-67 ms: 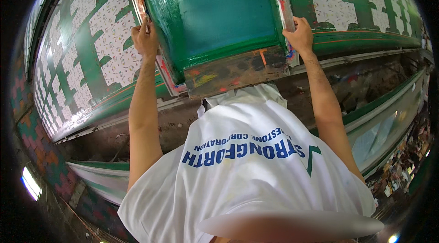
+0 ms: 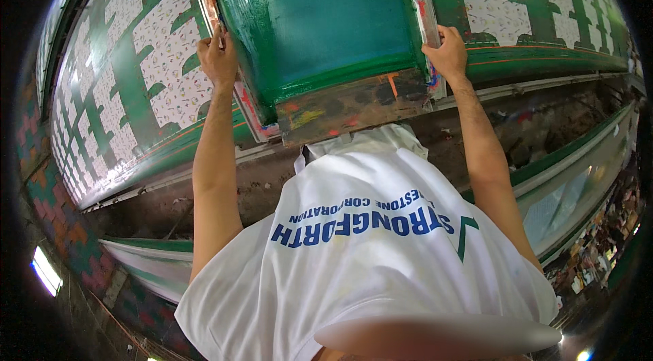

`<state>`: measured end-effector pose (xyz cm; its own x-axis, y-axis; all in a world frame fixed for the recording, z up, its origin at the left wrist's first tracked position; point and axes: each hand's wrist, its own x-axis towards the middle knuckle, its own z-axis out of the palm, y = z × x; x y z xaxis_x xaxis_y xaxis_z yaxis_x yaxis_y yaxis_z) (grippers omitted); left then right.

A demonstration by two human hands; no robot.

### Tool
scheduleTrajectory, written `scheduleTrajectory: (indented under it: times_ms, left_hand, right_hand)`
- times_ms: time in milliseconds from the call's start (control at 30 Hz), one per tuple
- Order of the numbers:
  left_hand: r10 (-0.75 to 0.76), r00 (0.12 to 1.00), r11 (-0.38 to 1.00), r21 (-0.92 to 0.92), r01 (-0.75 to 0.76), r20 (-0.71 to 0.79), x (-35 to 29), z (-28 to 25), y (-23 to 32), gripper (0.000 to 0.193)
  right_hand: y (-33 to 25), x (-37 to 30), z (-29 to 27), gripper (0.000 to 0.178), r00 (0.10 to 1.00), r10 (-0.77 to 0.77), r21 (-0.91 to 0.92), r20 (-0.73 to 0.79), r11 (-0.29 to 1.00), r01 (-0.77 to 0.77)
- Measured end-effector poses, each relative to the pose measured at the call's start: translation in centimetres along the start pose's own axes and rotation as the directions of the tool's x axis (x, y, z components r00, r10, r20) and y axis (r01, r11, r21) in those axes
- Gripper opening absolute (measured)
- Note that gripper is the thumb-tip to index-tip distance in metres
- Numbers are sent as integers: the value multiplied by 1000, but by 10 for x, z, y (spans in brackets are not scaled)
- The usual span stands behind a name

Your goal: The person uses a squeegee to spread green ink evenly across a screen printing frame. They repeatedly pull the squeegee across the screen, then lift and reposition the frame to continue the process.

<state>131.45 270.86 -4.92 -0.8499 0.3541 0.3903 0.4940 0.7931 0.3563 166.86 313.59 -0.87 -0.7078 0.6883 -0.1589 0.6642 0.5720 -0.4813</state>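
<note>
A screen printing frame (image 2: 254,111) lies in front of me on a long green table. Its mesh (image 2: 333,14) is teal, with wet-looking green ink along the left side and near edge. A paint-stained board (image 2: 357,106) spans the near end, close to my shirt. My left hand (image 2: 218,62) is closed around the left rail, fingers on top. Gripping the right rail, at about the same height, is my right hand (image 2: 447,55). The frame's far end is cut off by the picture's top.
Pale printed fabric pieces (image 2: 170,55) lie in rows on the green table, with more pieces (image 2: 493,4) to the right. A metal rail (image 2: 153,186) runs along the table's near edge. Behind me stands another long table (image 2: 578,177). Scraps (image 2: 602,245) are heaped at the lower right.
The frame and both hands have shifted very slightly to the right. My grip on both rails looks the same.
</note>
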Motion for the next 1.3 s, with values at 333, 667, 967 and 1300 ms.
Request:
scheduleTrajectory:
  times_ms: [333, 667, 967, 1300]
  left_hand:
    - [28, 999, 990, 137, -24, -28, -5, 14, 39, 37]
    - [5, 999, 985, 173, -13, 45, -8, 25, 38, 36]
    - [-15, 999, 986, 165, 8, 38, -13, 31, 36, 33]
    - [22, 1000, 998, 55, -22, 2, -16, 33, 27, 33]
  right_hand:
    - [44, 15, -7, 63, 998, -61, 26, 11, 998, 61]
    - [33, 2, -8, 69, 959, -280, -86, -40, 957, 276]
    - [-57, -94, 7, 61, 402, -805, 256, 436, 539, 802]
    - [-94, -108, 8, 61, 489, -749, -1, 447, 546, 838]
